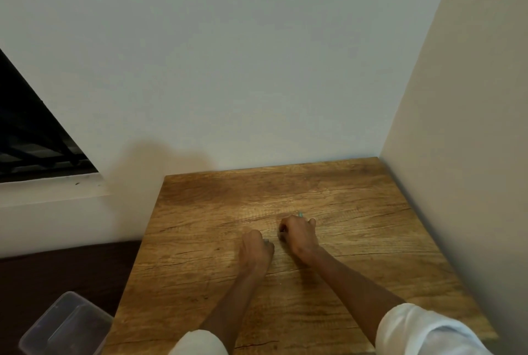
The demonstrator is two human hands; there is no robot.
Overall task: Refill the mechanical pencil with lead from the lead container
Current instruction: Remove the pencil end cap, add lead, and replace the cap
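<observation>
Both of my hands rest on the wooden table (pixel 357 240), near its middle. My right hand (pixel 298 236) is curled into a fist around a slim teal object, the mechanical pencil (pixel 300 214), whose tip pokes out above the knuckles. My left hand (pixel 255 249) sits just to the left, fingers closed, with a small pale object (pixel 266 241) barely showing at the fingertips; what it is I cannot tell. The lead container is not clearly visible.
A clear plastic box (pixel 65 326) stands on the dark floor at the lower left, beside the table's left edge. White walls close the table in at the back and right. A dark window (pixel 31 137) is on the left wall.
</observation>
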